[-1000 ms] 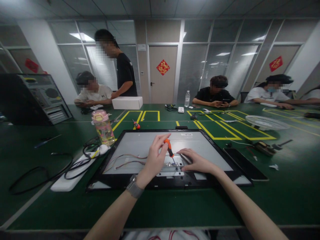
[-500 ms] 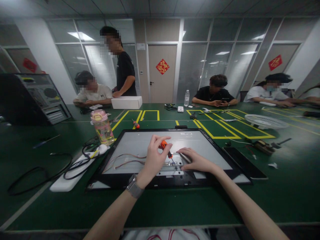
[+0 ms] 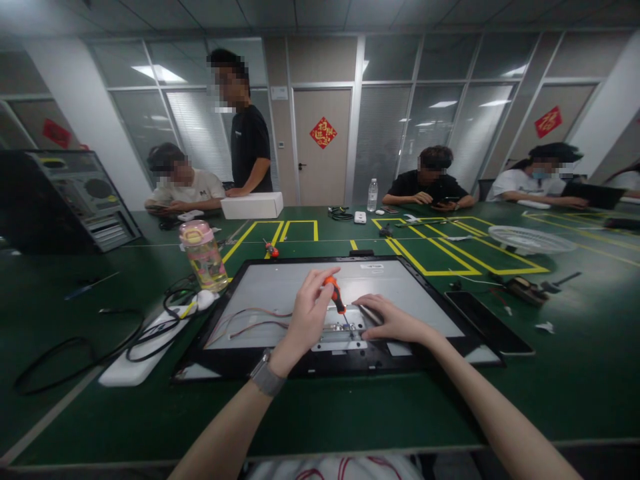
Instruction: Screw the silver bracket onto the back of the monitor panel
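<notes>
A screwdriver (image 3: 339, 300) with an orange and black handle stands tilted, its tip down at a metal bracket (image 3: 325, 347). My left hand (image 3: 311, 310) has its thumb and fingers closed at the handle's upper end. On the bracket's right side lies my right hand (image 3: 387, 319), fingers curved round its raised edge and thumb near the screwdriver tip. Under both hands a flat display panel (image 3: 260, 280) with a silver back and black frame lies on the table. Thin wires (image 3: 260, 311) run left from the bracket area.
Left of the panel are a pink-lidded bottle (image 3: 203, 257), a white power strip (image 3: 127, 370) and black cables (image 3: 75, 339). A black phone-like slab (image 3: 490, 323) lies to the right. A red screwdriver (image 3: 271, 249) and white box (image 3: 253, 205) sit farther back. Several people are across the table.
My left hand's fingers have shifted on the screwdriver handle, and more of the handle shows. My right hand stays put on the bracket.
</notes>
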Action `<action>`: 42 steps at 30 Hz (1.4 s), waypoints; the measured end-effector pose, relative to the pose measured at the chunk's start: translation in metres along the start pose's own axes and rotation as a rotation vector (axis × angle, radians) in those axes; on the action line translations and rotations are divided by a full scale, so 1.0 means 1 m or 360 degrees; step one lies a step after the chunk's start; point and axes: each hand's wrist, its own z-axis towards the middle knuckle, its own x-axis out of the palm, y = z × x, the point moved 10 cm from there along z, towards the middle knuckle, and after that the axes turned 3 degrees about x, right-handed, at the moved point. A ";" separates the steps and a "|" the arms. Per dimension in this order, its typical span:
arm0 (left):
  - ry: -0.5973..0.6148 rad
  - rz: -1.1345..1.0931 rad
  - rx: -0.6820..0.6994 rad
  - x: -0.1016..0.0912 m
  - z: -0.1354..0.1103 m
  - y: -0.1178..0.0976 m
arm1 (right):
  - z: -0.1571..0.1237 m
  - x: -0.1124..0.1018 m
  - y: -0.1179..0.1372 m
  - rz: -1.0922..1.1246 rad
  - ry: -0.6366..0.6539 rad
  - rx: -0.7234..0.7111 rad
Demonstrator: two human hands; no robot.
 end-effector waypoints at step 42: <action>-0.0089 0.0005 0.0037 -0.003 0.001 0.002 | 0.000 0.001 -0.001 -0.0001 0.0000 -0.0008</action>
